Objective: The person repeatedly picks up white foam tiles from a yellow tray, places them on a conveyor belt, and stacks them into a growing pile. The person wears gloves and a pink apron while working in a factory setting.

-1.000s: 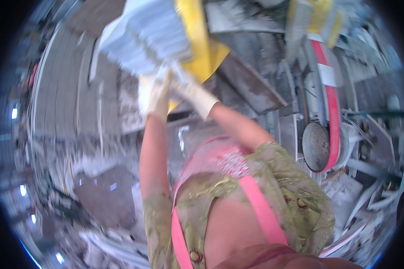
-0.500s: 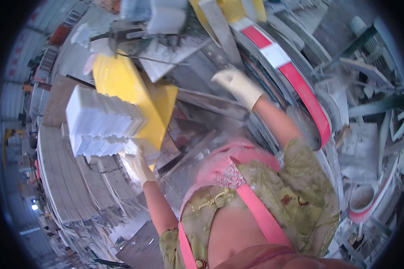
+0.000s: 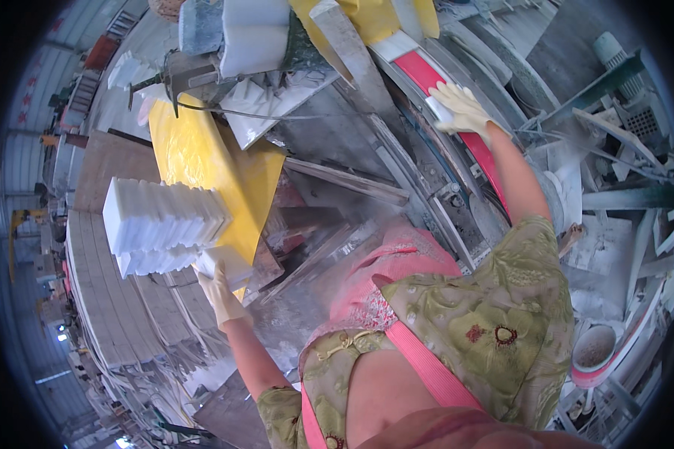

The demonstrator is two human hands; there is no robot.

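**Seat the slab square on the stack**

The left hand, gloved, presses a white slab against the lower right corner of the white stack, fingers spread flat. The right hand curls on the red-and-white rail, far right of the stack, bracing. Best to align edges before letting go.

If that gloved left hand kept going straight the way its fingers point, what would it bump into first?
The left hand points up at the white block it already touches; beyond that likely sits the stack of white slabs, though depth is hard to judge.
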